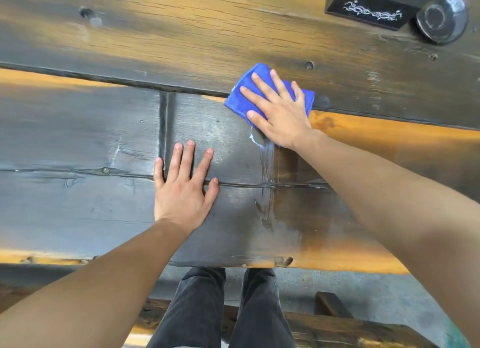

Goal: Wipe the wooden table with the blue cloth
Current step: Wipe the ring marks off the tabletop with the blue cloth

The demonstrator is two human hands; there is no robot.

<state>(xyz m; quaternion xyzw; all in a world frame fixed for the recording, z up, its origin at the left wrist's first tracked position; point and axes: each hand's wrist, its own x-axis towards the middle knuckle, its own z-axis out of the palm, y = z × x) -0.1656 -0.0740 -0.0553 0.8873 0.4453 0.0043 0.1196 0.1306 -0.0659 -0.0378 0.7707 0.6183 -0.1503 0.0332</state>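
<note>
The right hand [279, 111] lies flat with fingers spread on the blue cloth [242, 102], right of the middle of the frame, and hides most of it, so only the cloth's left and top edges show. The folded cloth's long side slants from lower left to upper right across a gap between planks of the wooden table [78, 129]. The left hand [183, 184] rests open and flat on the bare wood at the middle, holding nothing, and a black box [368, 7] is cut off at the upper right edge.

Your blue cloth [242, 98] looks soft and napped. The wooden table [78, 129] is dark, grainy, faintly glossy. At one o'clock, a glossy black box [368, 8].
</note>
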